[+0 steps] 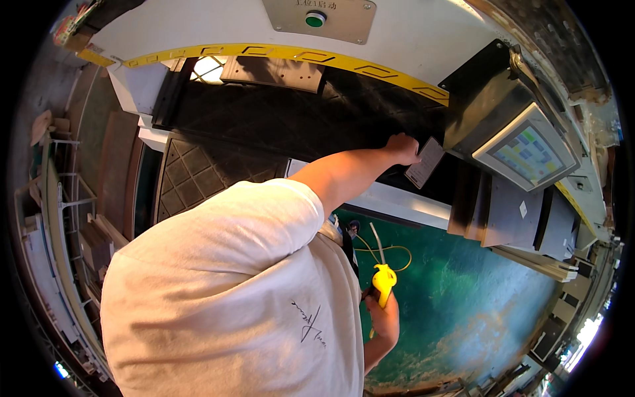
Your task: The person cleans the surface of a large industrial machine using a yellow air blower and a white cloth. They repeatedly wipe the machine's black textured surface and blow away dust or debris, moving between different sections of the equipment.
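My left arm reaches forward across a dark machine bed, and my left hand [403, 149] is closed at its far end. Beside that hand, at its right edge, is a flat grey rectangular plate [426, 162] with small print. Whether the fingers grip the plate or something hidden beneath them, I cannot make out. Lower down, close to my body, my right hand [381, 316] is wrapped round a yellow air blow gun [383, 280]. A thin metal nozzle points up from the gun, and a yellow hose [405, 253] loops behind it.
A tilted touch screen [527, 149] is on the right, above stacked dark panels [506, 215]. Ahead runs a white machine beam with a yellow strip [284, 51] and a green button [315, 19]. A gridded plate [192, 175] lies left; green floor [456, 291] is below.
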Demonstrator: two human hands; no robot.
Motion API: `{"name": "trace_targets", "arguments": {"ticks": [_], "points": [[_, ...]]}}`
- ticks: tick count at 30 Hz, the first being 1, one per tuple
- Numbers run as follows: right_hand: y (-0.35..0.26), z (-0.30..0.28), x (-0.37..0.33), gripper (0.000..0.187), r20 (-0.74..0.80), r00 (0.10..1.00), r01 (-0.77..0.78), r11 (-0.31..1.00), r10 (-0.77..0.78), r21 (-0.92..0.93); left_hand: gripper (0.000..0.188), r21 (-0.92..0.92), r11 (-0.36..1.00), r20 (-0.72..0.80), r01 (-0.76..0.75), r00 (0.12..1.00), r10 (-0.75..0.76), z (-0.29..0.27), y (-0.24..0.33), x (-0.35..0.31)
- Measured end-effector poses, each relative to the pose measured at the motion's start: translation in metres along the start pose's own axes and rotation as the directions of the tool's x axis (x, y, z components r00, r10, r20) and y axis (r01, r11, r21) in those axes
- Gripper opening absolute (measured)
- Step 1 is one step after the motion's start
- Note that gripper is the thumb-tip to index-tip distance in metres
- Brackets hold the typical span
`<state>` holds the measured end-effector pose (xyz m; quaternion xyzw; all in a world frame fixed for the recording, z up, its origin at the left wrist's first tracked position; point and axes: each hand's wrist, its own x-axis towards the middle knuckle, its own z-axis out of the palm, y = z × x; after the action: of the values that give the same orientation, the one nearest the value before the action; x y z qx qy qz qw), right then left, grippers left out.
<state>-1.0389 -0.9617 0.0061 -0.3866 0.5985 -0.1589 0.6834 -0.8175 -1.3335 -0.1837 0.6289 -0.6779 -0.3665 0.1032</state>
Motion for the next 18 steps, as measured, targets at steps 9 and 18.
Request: {"name": "trace_targets", "arguments": {"ticks": [9,18], "points": [[-0.002,-0.001,0.026,0.032,0.018,0.994,0.105,0.991,-0.107,0.087,0.028,-0.348,0.926,-0.452,-0.146,0.892,-0.029,-0.097,-0.121,-0.109],[-0.064,0.023,0.082,0.028,0.312,0.948,0.111,0.983,-0.06,-0.148,0.096,0.355,0.793,-0.574,0.496,0.785,-0.235,-0.196,-0.324,-0.239]]}}
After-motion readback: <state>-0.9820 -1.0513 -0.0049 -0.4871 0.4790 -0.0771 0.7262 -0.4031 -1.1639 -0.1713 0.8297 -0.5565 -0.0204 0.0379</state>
